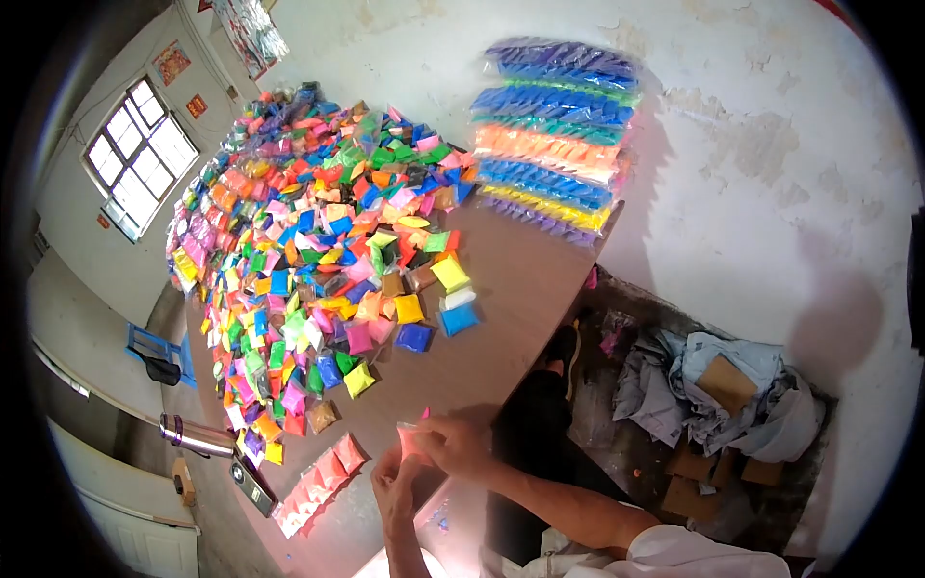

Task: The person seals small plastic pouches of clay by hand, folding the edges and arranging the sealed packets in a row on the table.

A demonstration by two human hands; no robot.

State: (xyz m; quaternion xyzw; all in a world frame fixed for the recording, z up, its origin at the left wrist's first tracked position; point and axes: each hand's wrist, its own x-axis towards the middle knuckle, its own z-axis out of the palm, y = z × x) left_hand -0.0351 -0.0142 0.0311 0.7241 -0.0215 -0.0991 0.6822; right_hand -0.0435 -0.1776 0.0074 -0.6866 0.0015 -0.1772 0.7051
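Near the table's front edge, my left hand [393, 489] and my right hand [457, 449] come together on a small salmon-pink packet [410, 440]. The fingers of both hands are closed on it, and they cover part of it. To the left of my hands, an overlapping row of salmon-pink packets [320, 482] lies on the brown table [501, 279]. A large heap of small packets [328, 241] in many colours covers the far and left side of the table. Its nearest pieces include a yellow packet [358, 380] and a brown packet [322, 416].
At the back right, rows of packets sorted by colour in clear bags [554, 140] are stacked against the wall. A steel thermos [196, 435] and a dark phone [252, 485] are at the left edge. Crumpled grey sheeting [732, 395] and cardboard [694, 472] lie on the floor to the right.
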